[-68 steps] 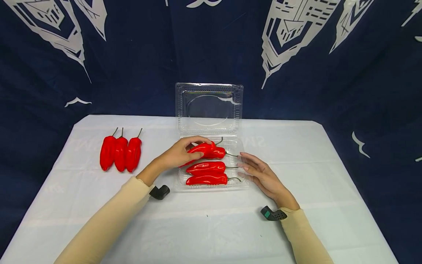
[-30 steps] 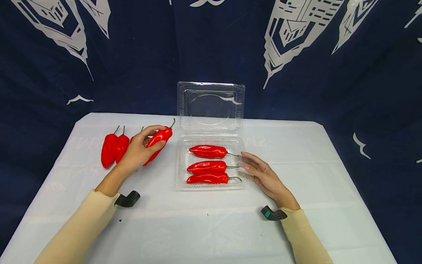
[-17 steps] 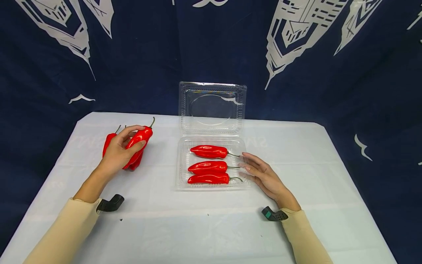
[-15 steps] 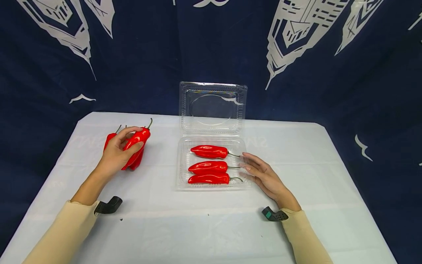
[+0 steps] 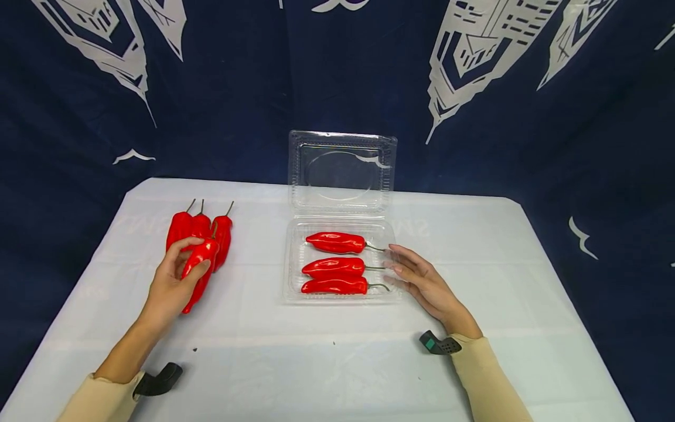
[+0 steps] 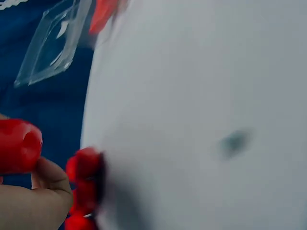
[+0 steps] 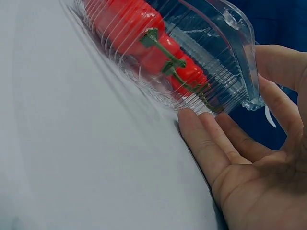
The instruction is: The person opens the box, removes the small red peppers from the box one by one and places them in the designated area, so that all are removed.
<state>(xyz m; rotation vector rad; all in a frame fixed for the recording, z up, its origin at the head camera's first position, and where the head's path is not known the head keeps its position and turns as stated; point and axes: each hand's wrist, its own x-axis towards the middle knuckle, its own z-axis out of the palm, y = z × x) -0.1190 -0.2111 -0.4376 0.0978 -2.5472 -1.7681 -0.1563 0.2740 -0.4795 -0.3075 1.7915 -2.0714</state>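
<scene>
My left hand (image 5: 171, 281) pinches a red chili pepper (image 5: 200, 266) between thumb and fingers, its stem end pointing away from me. Just behind it three more red peppers (image 5: 224, 237) lie side by side on the table, stems to the back. In the left wrist view the held pepper (image 6: 19, 146) shows at the left edge. A clear plastic clamshell box (image 5: 293, 293) stands open at the middle, with three red peppers (image 5: 335, 268) lying crosswise in its base. My right hand (image 5: 424, 284) rests at the box's right side, fingers extended, fingertips (image 7: 189, 117) at its wall.
The box's clear lid (image 5: 343, 170) stands up at the back, before a dark blue cloth (image 5: 237, 105) with white print. A white cover lies over the table (image 5: 337, 375). A small dark speck (image 5: 194, 350) lies on it at the front left.
My left hand has lifted a pepper out of the back of the box and carried it left, then toward me, in front of the other three. The right hand has stayed put.
</scene>
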